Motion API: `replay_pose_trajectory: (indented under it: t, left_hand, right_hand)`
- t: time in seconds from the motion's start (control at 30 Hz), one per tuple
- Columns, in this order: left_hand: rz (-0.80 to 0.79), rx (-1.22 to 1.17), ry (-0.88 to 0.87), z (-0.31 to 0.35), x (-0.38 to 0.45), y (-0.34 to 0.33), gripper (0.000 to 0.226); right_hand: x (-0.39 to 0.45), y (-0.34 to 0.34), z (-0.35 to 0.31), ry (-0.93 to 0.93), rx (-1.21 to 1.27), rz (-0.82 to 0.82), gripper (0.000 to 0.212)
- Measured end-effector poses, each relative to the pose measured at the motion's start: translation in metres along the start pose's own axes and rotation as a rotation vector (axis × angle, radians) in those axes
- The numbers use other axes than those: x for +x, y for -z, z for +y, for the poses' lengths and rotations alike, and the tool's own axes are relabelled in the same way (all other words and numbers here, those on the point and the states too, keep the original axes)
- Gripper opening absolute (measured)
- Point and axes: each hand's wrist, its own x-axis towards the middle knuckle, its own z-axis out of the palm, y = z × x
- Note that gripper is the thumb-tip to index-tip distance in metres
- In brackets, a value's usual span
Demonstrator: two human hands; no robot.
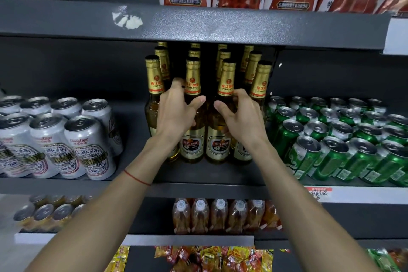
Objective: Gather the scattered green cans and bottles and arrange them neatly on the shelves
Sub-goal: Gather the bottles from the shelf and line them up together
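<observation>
Your left hand (176, 112) curls around the shoulder of one gold-capped bottle (192, 117) in the front row on the middle shelf (198, 174). Your right hand (240, 115) curls around the neighbouring bottle (220, 137) just to its right. The thumbs point at each other, close but apart. The green cans (335, 146) stand packed in rows on the same shelf, right of your right hand and not touched by it. White cans (66, 139) stand to the left.

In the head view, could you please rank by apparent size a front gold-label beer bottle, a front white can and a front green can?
1. Front gold-label beer bottle, clearly tallest.
2. Front white can and front green can: they look alike, so I leave them unranked.
</observation>
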Motion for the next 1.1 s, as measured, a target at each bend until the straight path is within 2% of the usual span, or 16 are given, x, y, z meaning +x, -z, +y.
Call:
replay_pose_trajectory:
  t: [0.13,0.2,0.3,0.37,0.43,0.47,0.5,0.57,0.67,0.77,0.8,0.87,0.97,1.1]
  left_hand:
    - [0.027,-0.028,0.007,-0.001,-0.003,-0.001,0.035]
    - [0.025,-0.018,0.012,0.0,-0.006,0.001,0.044]
    - [0.088,-0.035,-0.016,0.001,-0.016,0.008,0.059]
    - [0.264,-0.079,-0.114,-0.005,-0.027,0.019,0.052]
    - [0.466,-0.165,-0.261,-0.019,-0.036,0.03,0.037]
    - [0.529,-0.225,-0.28,-0.03,-0.038,0.034,0.035]
    - [0.554,-0.275,-0.252,-0.042,-0.039,0.035,0.038]
    - [0.479,-0.32,-0.125,-0.073,-0.036,0.033,0.059]
    - [0.239,-0.415,0.114,-0.103,-0.031,0.026,0.099]
    - [0.063,-0.63,0.268,-0.114,-0.03,0.018,0.112]
    - [0.001,-0.644,0.279,-0.115,-0.03,0.016,0.108]
    - [-0.055,-0.595,0.28,-0.116,-0.031,0.011,0.093]
    - [-0.027,-0.595,0.267,-0.115,-0.031,0.007,0.077]
    - [-0.015,-0.599,0.245,-0.115,-0.03,0.003,0.04]
  right_hand:
    - [-0.001,-0.003,0.001,-0.005,0.097,-0.009,0.041]
    - [-0.001,-0.001,0.001,-0.015,0.138,-0.034,0.045]
    - [-0.007,0.005,0.006,0.034,0.062,-0.004,0.069]
    - [-0.015,0.015,0.014,0.119,0.087,0.159,0.067]
    - [-0.022,0.025,0.03,0.27,0.177,0.392,0.044]
    - [-0.023,0.027,0.043,0.306,0.231,0.471,0.037]
    - [-0.022,0.026,0.056,0.298,0.293,0.504,0.039]
    - [-0.016,0.02,0.084,0.185,0.384,0.429,0.065]
    - [-0.009,0.01,0.112,-0.036,0.512,0.105,0.112]
    - [-0.007,-0.005,0.128,-0.124,0.715,-0.141,0.126]
    - [-0.007,-0.01,0.131,-0.141,0.758,-0.193,0.126]
    - [-0.007,-0.017,0.13,-0.156,0.74,-0.218,0.111]
    - [-0.007,-0.023,0.126,-0.163,0.726,-0.171,0.094]
    - [-0.009,-0.027,0.12,-0.133,0.703,-0.115,0.068]
